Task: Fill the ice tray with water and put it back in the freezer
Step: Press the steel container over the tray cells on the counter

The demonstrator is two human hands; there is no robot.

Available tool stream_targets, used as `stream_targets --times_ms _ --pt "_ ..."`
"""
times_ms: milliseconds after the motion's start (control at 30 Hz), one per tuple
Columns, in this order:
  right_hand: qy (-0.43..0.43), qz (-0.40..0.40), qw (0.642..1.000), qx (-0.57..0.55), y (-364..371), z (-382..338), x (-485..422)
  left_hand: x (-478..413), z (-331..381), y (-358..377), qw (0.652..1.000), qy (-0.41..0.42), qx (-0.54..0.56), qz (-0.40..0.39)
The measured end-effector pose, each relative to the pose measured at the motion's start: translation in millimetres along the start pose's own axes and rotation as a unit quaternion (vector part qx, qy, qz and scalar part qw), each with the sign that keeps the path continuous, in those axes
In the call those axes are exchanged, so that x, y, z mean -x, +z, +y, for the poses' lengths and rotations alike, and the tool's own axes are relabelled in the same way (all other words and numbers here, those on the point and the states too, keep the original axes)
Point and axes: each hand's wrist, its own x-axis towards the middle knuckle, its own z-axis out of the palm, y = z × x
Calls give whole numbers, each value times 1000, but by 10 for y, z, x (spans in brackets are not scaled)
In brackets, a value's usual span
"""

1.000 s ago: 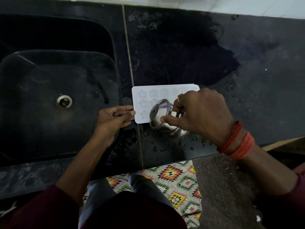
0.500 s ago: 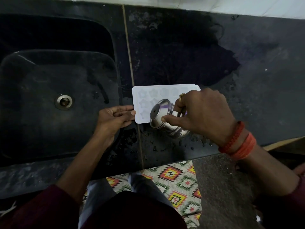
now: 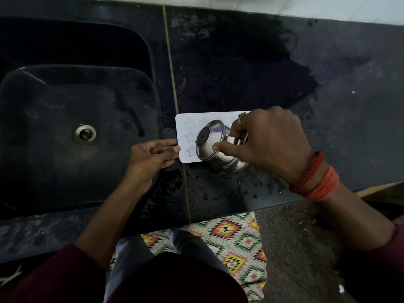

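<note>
A white ice tray (image 3: 190, 125) with star-shaped cells lies flat on the dark counter, just right of the sink. My left hand (image 3: 150, 157) pinches the tray's left edge, thumb on top. My right hand (image 3: 266, 138) grips a small steel pot (image 3: 213, 147) by its handle and holds it tipped on its side over the tray, its mouth turned to the left. The tray's right part is hidden behind the pot and my right hand.
A dark sink (image 3: 65, 132) with a steel drain (image 3: 84, 133) fills the left side. The black counter (image 3: 338, 127) has a wet patch behind the tray and water drops at its front edge. A patterned mat (image 3: 231, 241) lies on the floor below.
The pot and my right hand have drifted very slightly up and right over the tray. My left hand has stayed on the tray's edge.
</note>
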Motion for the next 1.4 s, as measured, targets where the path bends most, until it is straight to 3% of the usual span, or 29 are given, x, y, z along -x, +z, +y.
stream_targets --times_ms 1400 --pt "-11 -5 999 -49 14 -17 -197 -50 -51 -34 1000 -7 18 -8"
